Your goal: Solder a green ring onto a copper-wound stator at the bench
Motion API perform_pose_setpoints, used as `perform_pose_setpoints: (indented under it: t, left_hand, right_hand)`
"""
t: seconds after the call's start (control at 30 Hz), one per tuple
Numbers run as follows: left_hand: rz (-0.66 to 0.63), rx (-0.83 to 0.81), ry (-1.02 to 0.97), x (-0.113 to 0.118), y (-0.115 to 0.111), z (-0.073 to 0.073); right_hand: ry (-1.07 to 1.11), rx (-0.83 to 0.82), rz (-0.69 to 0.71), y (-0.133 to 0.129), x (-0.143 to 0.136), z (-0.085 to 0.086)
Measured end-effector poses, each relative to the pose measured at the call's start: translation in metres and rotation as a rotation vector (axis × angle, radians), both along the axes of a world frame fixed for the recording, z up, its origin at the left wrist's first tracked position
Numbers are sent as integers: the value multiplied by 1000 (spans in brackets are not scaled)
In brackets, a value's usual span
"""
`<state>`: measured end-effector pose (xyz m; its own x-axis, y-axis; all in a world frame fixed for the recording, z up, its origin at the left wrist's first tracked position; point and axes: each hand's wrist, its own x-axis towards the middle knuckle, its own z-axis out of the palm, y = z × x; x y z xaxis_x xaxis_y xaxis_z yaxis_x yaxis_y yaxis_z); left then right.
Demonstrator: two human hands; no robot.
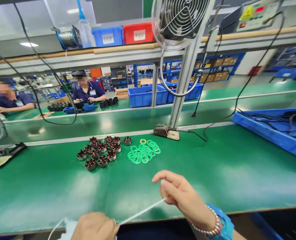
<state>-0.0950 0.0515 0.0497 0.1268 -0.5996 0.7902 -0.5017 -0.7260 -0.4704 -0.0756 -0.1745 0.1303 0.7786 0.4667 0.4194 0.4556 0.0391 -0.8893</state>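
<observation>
My left hand [94, 226] is closed at the bottom edge, around a pale blue face mask [70, 229] that shows only in part. A thin white ear loop [142, 211] runs taut from this hand up to my right hand [180, 191]. The fingers of my right hand are curled on the loop's end, with the index finger pointing left. Beyond the hands, several motor stators [102, 160] with copper windings stand grouped on the green bench [50, 190]. Beside them lies a loose pile of green ring-shaped pieces [142, 153], with one yellow ring [143, 141] behind it.
A soldering iron stand [166, 131] sits at the back by a metal post carrying a fan [185, 18]. At right is a blue tray [275, 133] of black cables. Cables hang from the shelf overhead. Two people [87, 88] sit across the bench, beside blue bins [140, 97].
</observation>
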Motion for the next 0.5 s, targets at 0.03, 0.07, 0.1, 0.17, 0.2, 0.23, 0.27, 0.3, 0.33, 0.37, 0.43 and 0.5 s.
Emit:
perform_pose_setpoints:
  t: [0.03, 0.07, 0.1, 0.17, 0.2, 0.23, 0.27, 0.3, 0.33, 0.37, 0.43, 0.5]
  left_hand:
    - [-8, 2, 19, -3, -2, 3]
    - [-24, 6, 38, -5, -3, 5]
    - [-37, 5, 57, -6, -4, 6]
    - [-41, -28, 70, -6, -3, 5]
    - [-27, -52, 77, -4, -3, 3]
    - [-13, -72, 92, -3, -2, 1]
    - [-14, -80, 110, -1, -2, -1]
    - [-28, -79, 125, 0, -3, -2]
    - [-53, -75, 133, 1, -4, -3]
    - [-76, -70, 145, 2, -5, -4]
    - [-103, -68, 163, 3, -6, -3]
    - [-64, -106, 209, 4, -5, -1]
  right_hand:
    - [-9, 6, 11, 0, 1, -1]
    - [-20, -10, 18, 1, 3, -1]
    - [-25, -37, 21, 1, 3, -2]
    - [-15, -75, 4, 2, 5, -4]
    - [-9, -61, -17, 4, 5, -4]
    - [-9, -26, -41, 6, 5, -4]
    - [-16, 12, -56, 8, 4, -5]
    - [-29, 40, -52, 11, 4, -5]
    - [-48, 46, -36, 14, 4, -4]
    - [-66, 22, -10, 16, 3, -4]
    - [-76, -50, 36, 17, 4, -2]
    - [-43, -28, -23, 15, 5, -1]
